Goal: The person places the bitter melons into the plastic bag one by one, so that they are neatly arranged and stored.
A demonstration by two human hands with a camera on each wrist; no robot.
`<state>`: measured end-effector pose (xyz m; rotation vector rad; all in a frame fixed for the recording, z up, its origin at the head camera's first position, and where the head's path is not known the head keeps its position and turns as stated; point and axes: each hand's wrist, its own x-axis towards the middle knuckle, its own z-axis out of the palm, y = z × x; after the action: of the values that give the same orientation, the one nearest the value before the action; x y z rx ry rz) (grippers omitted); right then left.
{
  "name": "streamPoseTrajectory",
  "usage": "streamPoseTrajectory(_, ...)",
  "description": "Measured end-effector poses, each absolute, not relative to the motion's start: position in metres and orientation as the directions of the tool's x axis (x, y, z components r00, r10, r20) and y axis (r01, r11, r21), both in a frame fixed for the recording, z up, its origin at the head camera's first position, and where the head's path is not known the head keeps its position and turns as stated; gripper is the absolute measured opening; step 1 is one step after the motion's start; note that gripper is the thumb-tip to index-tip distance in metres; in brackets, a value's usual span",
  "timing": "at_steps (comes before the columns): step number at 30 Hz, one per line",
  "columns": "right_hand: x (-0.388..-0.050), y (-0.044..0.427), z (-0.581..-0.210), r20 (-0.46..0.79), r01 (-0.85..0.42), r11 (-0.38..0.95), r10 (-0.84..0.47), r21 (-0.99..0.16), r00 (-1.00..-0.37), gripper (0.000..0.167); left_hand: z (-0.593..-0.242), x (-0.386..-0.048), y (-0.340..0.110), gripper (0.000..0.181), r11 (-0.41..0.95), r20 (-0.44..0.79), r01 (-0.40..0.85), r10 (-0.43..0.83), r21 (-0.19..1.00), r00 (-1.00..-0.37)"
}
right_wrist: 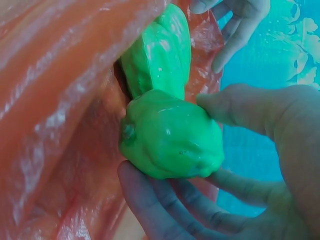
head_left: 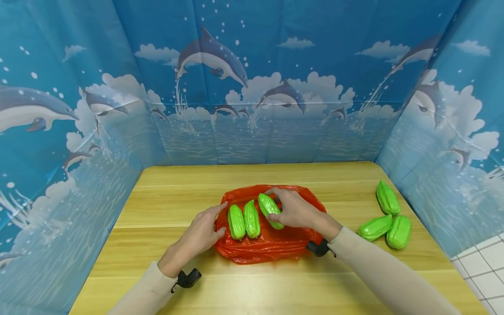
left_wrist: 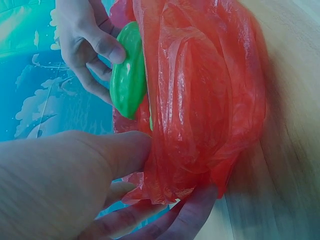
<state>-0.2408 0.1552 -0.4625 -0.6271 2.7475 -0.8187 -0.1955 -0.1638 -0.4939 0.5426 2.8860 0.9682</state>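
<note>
A red plastic bag lies spread on the table, with two green ridged vegetables, one at the left and one beside it, in its opening. My right hand holds a third green vegetable between thumb and fingers, tilted, over the bag's right half; the right wrist view shows this piece close up. At the bag's left edge is my left hand; in the left wrist view its thumb and fingers grip the side of the red plastic.
Three more green vegetables rest at the table's right side: one farther back, two touching in front. A blue dolphin-print curtain stands behind and at both sides of the wooden table. White tiles show at lower right.
</note>
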Motion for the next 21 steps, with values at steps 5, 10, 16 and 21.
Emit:
streamPoseTrajectory(5,-0.2408,0.1513,-0.4626,-0.097,-0.304,0.765,-0.429,-0.568,-0.898,0.072,-0.4934,-0.195,-0.1635,0.074,0.745,0.061,0.311,0.342,0.59,-0.938)
streamPoseTrajectory(10,-0.2406,0.1497,-0.463,-0.112,-0.281,0.769,-0.414,-0.574,-0.903,0.074,-0.4932,-0.1949,-0.1634,0.073,0.747,0.064,0.314,0.343,0.586,-0.937)
streamPoseTrajectory(16,-0.2397,0.1477,-0.4668,-0.126,-0.256,0.759,-0.405,-0.599,-0.906,0.073,-0.4928,-0.195,-0.1634,0.074,0.747,0.06,0.308,0.34,0.589,-0.939)
streamPoseTrajectory(21,-0.2379,0.1459,-0.472,-0.147,-0.228,0.763,-0.388,-0.605,-0.91,0.075,-0.4931,-0.1945,-0.1636,0.075,0.747,0.053,0.305,0.341,0.59,-0.939)
